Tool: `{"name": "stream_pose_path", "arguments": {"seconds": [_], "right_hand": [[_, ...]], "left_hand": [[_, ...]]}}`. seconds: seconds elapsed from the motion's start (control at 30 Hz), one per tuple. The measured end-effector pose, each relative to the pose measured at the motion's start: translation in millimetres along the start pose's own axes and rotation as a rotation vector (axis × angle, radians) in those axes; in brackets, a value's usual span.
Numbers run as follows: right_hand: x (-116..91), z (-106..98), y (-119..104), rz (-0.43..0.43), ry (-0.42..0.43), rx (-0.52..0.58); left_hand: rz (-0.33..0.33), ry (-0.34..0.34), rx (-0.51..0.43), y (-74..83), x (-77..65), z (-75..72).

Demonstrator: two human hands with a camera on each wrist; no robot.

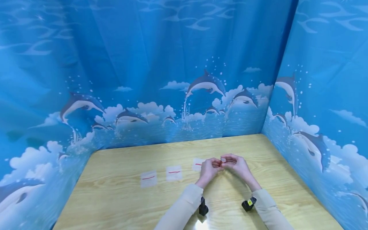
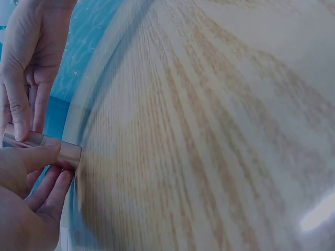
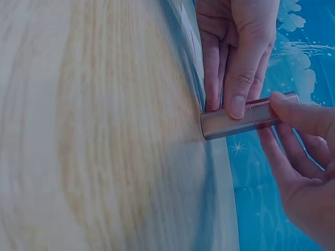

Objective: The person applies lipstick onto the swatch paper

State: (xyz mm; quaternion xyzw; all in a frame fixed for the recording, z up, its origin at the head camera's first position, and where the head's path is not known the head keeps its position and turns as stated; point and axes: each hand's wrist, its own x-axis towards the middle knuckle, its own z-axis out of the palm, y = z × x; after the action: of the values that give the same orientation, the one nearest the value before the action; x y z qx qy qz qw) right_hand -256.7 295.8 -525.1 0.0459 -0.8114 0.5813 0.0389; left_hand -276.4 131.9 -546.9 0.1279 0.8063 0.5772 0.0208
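Note:
Both hands meet over the right half of the table around a small shiny rose-gold tube (image 3: 227,124), which looks like a lipstick. A thin seam runs round its middle. My left hand (image 1: 209,170) pinches the end closer to the tabletop, thumb on one side and fingers on the other. The right hand (image 1: 236,164) pinches the opposite end between thumb and fingers. In the left wrist view, the left hand (image 2: 31,196) covers part of the tube (image 2: 70,155). In the head view only a bit of the tube (image 1: 223,159) shows between the fingertips.
Three white paper squares, each with a red line, lie in a row on the wooden table (image 1: 115,198): one at left (image 1: 148,182), one in the middle (image 1: 173,176), and one (image 1: 196,160) partly behind the left hand. Blue dolphin-print curtains (image 1: 161,64) stand round the table.

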Motion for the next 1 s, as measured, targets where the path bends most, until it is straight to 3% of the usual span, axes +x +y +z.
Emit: {"name": "stream_pose_path", "arguments": {"seconds": [0.43, 0.77, 1.0], "right_hand": [[-2, 1, -2, -0.022, -0.021, 0.001], [-3, 1, -1, -0.009, -0.01, -0.014], [-7, -1, -5, -0.014, -0.012, -0.028]], "left_hand": [[-0.008, -0.007, 0.014, 3.5, -3.6, -7.1], [0.009, -0.007, -0.004, 5.8, -14.7, -29.5], [0.061, 0.033, -0.031, -0.4, -20.6, -46.0]]}}
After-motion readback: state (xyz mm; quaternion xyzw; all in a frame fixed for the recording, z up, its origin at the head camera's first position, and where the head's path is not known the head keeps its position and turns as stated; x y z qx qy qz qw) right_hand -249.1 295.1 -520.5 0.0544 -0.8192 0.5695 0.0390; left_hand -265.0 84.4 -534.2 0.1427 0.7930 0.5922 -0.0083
